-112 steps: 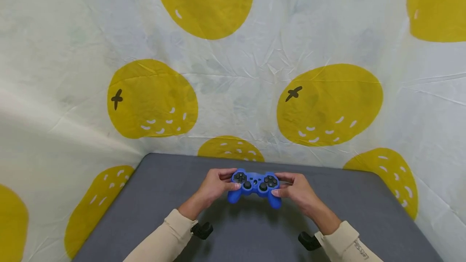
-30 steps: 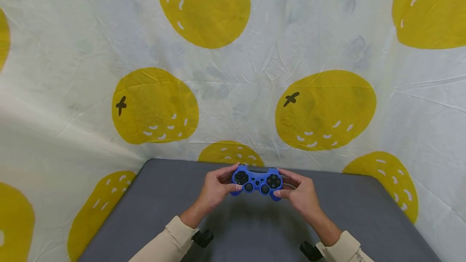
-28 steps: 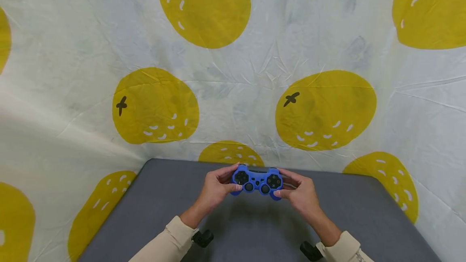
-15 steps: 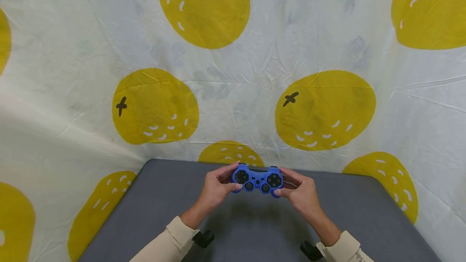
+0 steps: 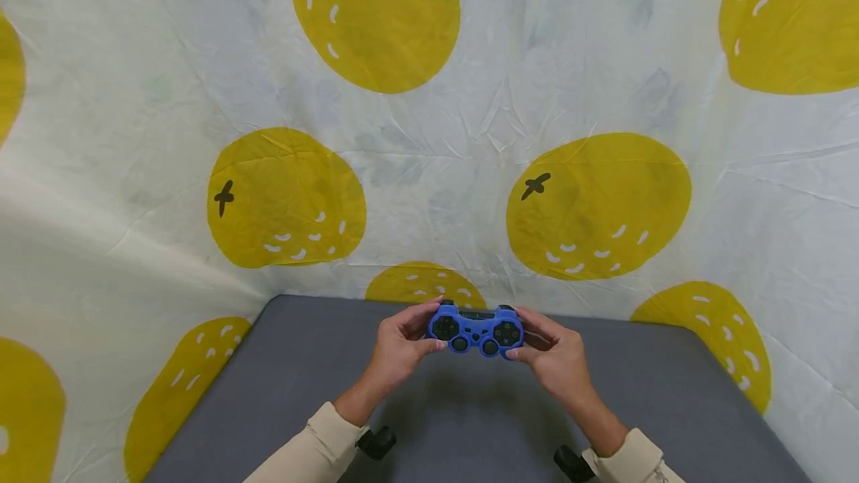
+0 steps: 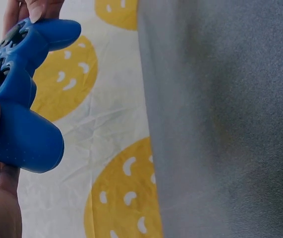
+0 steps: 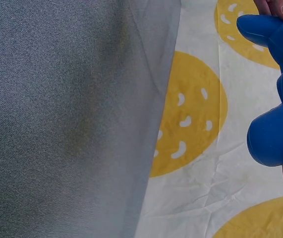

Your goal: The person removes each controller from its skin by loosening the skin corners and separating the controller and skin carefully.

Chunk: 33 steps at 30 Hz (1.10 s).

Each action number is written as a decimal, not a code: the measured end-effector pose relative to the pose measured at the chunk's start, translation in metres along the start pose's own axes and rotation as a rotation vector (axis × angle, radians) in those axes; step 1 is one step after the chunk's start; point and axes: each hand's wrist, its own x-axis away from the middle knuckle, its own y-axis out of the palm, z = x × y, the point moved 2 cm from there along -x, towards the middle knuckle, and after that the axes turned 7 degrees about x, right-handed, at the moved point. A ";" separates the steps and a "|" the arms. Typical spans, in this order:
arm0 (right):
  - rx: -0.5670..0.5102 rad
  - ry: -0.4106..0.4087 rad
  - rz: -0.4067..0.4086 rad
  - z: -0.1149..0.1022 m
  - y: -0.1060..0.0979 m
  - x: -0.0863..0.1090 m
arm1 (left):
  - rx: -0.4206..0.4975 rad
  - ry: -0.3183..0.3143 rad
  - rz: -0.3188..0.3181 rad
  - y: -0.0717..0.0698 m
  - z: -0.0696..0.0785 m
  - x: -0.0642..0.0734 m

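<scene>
A blue game controller [image 5: 476, 329] with black buttons and two thumbsticks is held up over the far part of the grey table, its face toward the head camera. My left hand [image 5: 397, 346] grips its left end, thumb on the front near the lower edge and fingers behind. On the other end, my right hand [image 5: 558, 360] holds it the same way, thumb low on the face. The left wrist view shows the controller [image 6: 20, 129] from its underside edge, with both handles jutting out. Part of the controller [image 7: 275, 134] shows at the right of the right wrist view.
The grey table [image 5: 282, 386] ends at a white cloth backdrop [image 5: 436, 200] printed with yellow fruit, which hangs close behind and beside it. A black wrist camera [image 5: 377, 442] sits below the left cuff, another wrist camera [image 5: 573, 462] by the right cuff.
Since the oldest frame both hands have tilted the controller, so its handles now appear much shorter and its face stands more upright. Over the last second it tips slightly further; both grips stay the same.
</scene>
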 end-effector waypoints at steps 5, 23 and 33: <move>-0.016 -0.080 0.029 0.003 0.001 0.001 | -0.005 0.035 0.001 0.000 -0.002 0.000; -0.132 -0.335 0.100 0.008 0.004 0.002 | -0.017 0.108 -0.007 -0.001 0.005 0.000; -0.123 -0.467 0.128 0.002 0.005 0.011 | -0.071 0.134 -0.020 -0.001 0.009 0.004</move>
